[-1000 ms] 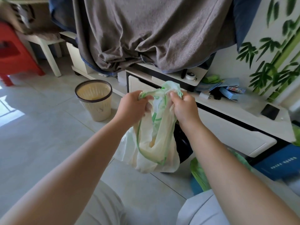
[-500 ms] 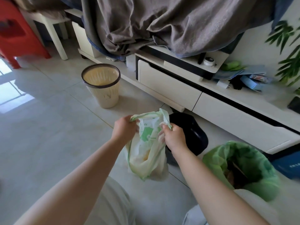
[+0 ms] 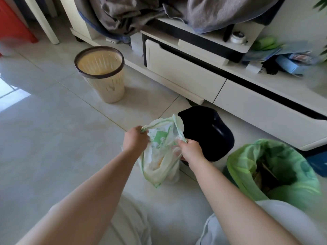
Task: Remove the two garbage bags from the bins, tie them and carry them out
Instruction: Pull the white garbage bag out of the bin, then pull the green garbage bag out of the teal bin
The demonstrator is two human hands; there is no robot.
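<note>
A white garbage bag with green print [image 3: 160, 161] hangs low over the tiled floor between my hands. My left hand [image 3: 135, 139] grips one twisted handle of it. My right hand [image 3: 190, 149] pinches the other handle, and the bag's mouth gapes between them. At the lower right a green garbage bag [image 3: 247, 161] full of rubbish lines a bin whose body is hidden. A cream slatted bin [image 3: 106, 80] with a dark rim stands without a liner at the upper left.
A black rounded object [image 3: 210, 135] lies on the floor just behind the white bag. A long white TV cabinet [image 3: 187, 75] with drawers runs behind it, a grey cloth [image 3: 134, 13] draped above. A red stool [image 3: 12, 23] stands far left. My knees fill the bottom edge.
Both hands have lowered the white bag from chest height down toward the floor and drawn its handles apart. The view has tilted down, bringing the green-lined bin into sight.
</note>
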